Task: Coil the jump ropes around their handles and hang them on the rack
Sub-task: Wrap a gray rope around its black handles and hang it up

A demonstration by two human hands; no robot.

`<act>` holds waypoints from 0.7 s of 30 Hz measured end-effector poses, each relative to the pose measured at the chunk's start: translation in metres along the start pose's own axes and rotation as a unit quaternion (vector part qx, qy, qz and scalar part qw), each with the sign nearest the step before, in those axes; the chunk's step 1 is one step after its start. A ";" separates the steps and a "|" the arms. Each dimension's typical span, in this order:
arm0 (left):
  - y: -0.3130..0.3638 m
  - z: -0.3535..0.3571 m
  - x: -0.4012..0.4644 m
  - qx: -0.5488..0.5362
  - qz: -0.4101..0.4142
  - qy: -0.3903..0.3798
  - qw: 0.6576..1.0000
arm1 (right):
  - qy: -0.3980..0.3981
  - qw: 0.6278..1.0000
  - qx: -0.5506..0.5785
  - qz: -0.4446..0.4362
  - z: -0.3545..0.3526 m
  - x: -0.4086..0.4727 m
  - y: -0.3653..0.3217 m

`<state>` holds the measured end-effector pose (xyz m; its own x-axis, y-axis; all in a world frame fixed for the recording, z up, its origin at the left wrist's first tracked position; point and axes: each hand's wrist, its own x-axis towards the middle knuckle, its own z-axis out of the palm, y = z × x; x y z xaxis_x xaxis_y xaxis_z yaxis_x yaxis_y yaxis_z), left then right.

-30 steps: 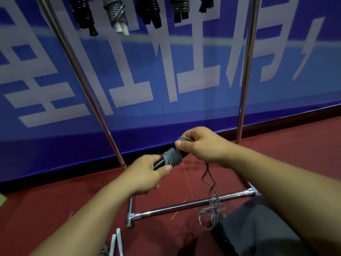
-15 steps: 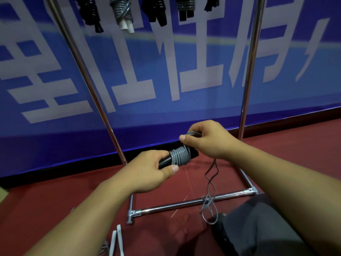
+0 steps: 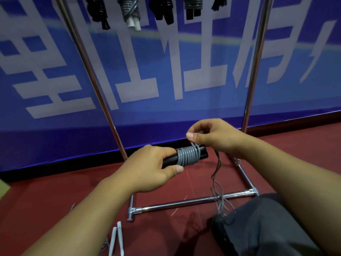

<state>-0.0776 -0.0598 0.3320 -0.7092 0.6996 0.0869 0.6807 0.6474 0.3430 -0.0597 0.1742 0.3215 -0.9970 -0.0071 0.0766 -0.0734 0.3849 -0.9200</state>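
My left hand grips a pair of black jump-rope handles held side by side, pointing right. Several turns of grey rope are wound around their middle. Just above the right end of the coil, my right hand pinches the grey rope. The loose rest of the rope hangs from that hand down to the floor by my knee. Coiled ropes hang from the chrome rack at the top of the view.
The rack's base bar lies on the red floor right below my hands, its two uprights rising on either side. Two white handles of another rope lie on the floor at lower left. A blue banner wall stands behind. My dark-trousered knee is at lower right.
My right hand has lifted off the handles and risen above the coil with the rope. The coil has gained turns. The handles have swung closer to level, and the hanging rope is shorter.
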 end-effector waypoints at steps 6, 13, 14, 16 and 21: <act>0.006 -0.001 -0.003 -0.012 0.020 0.016 1.000 | -0.056 0.997 0.046 0.032 -0.002 -0.002 -0.001; 0.007 0.006 -0.006 -0.237 0.028 0.040 0.970 | -0.113 0.984 0.125 0.063 0.004 -0.005 -0.013; 0.008 0.007 -0.006 -0.290 0.025 0.036 0.956 | -0.112 0.984 0.127 0.064 0.006 -0.004 -0.013; 0.009 0.007 -0.005 -0.371 0.022 0.042 0.927 | -0.090 0.984 0.135 0.077 0.009 -0.001 -0.011; 0.012 0.002 0.000 -0.480 -0.031 0.084 0.873 | -0.069 0.978 0.169 0.101 0.015 0.002 -0.010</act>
<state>-0.0687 -0.0514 0.3342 -0.8106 0.5665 0.1486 0.2296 0.0739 0.9705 -0.0610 0.1563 0.3253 -0.9839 -0.0950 -0.1512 0.1455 0.0638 -0.9873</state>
